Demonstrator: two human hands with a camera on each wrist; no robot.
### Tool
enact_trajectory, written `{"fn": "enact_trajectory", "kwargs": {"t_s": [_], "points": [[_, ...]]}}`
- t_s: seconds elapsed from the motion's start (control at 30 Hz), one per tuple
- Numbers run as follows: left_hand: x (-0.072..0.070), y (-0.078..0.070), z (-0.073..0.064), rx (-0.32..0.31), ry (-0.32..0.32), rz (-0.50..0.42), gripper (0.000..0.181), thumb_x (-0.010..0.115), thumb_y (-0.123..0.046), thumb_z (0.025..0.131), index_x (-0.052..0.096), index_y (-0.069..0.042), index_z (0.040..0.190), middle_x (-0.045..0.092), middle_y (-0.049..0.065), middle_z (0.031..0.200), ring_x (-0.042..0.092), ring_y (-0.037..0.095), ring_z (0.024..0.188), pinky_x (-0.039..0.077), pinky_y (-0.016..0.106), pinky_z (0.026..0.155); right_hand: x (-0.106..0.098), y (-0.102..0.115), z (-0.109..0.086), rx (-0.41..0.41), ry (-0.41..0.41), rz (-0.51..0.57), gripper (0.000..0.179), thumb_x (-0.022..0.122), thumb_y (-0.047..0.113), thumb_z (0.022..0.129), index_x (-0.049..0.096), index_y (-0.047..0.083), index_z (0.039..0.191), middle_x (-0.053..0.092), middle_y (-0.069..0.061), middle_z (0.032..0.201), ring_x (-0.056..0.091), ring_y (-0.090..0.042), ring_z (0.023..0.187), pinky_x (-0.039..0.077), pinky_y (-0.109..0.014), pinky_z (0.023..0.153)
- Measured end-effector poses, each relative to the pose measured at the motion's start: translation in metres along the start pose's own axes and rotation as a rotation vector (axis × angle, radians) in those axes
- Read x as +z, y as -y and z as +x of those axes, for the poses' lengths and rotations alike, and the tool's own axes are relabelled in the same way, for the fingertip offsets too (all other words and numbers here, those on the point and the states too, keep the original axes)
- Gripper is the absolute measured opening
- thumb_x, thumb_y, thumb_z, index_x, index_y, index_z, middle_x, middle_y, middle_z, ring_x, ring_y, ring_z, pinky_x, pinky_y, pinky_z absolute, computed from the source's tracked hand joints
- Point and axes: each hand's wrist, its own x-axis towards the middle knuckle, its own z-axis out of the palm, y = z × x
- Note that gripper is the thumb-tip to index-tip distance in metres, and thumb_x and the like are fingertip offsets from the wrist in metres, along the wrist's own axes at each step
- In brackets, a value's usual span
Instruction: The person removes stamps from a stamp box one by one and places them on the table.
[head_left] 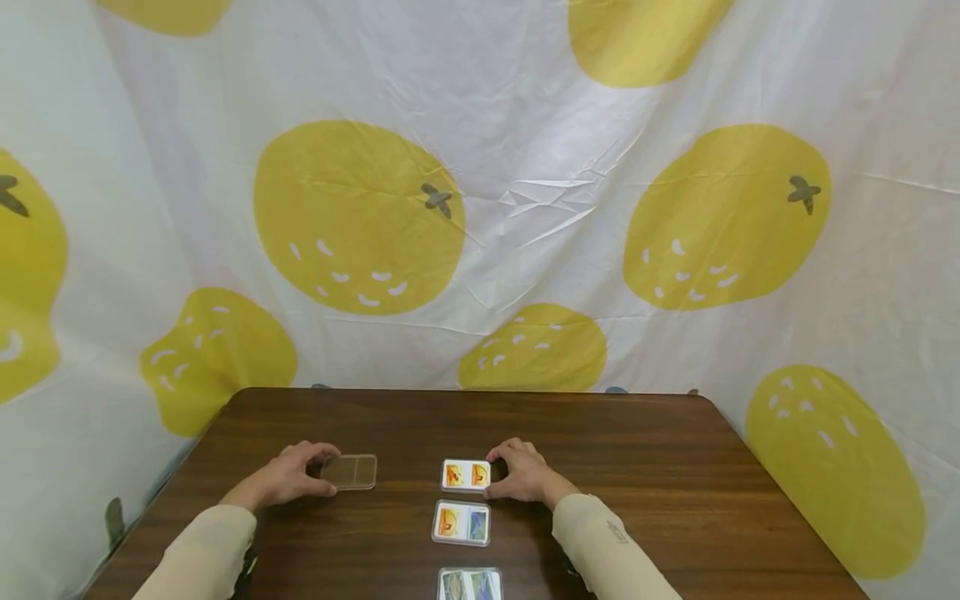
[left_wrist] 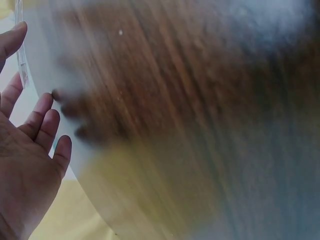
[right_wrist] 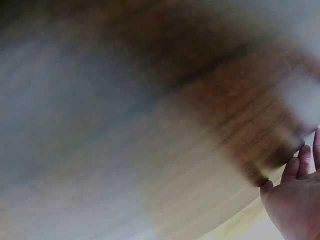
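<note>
My left hand (head_left: pixel 288 478) pinches the left end of a clear, flat plastic case (head_left: pixel 358 472) between thumb and fingers, low over the table. In the left wrist view the case's edge (left_wrist: pixel 21 55) runs between thumb and forefinger. On the other side, my right hand (head_left: pixel 527 475) holds the right end of a clear card case (head_left: pixel 466 475) with two orange-and-white pictures, thumb at the near corner and fingers at the far one. In the right wrist view only part of the right hand (right_wrist: pixel 295 197) shows, and the case is out of sight.
Nearer me lie a second card case (head_left: pixel 461 523) with one orange and one blue-green picture, and a third case (head_left: pixel 470 586) with landscape pictures, cut by the frame. The dark wooden table (head_left: pixel 660 467) ends at a hanging cloth (head_left: pixel 517 250) printed with yellow fruit.
</note>
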Motion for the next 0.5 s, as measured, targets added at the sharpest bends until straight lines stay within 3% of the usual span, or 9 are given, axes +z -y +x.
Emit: {"fn": "enact_trajectory", "kwargs": {"t_s": [0.23,0.5], "points": [[-0.0001,0.0006,-0.0034,-0.014,-0.034,0.091,0.056,0.085,-0.032,0.072,0.065,-0.014,0.122,0.055,0.014,0.121,0.047,0.033,0.106,0.039,0.057,0.085,-0.0015,0.0019,-0.0007,0.005,0.000,0.002,0.049,0.084,0.036,0.075,0.065,0.015,0.114,0.051,-0.013,0.128,0.042,-0.038,0.124,0.033,-0.055,0.102],[0.0012,0.0023,-0.0026,-0.028,-0.026,0.114,0.062,0.085,-0.029,0.071,0.064,-0.010,0.126,0.055,0.016,0.122,0.047,0.035,0.108,0.037,0.061,0.087,-0.0023,0.0033,-0.0010,0.002,0.005,-0.001,0.049,0.083,0.036,0.075,0.065,0.015,0.115,0.051,-0.013,0.128,0.042,-0.039,0.124,0.033,-0.055,0.102]]}}
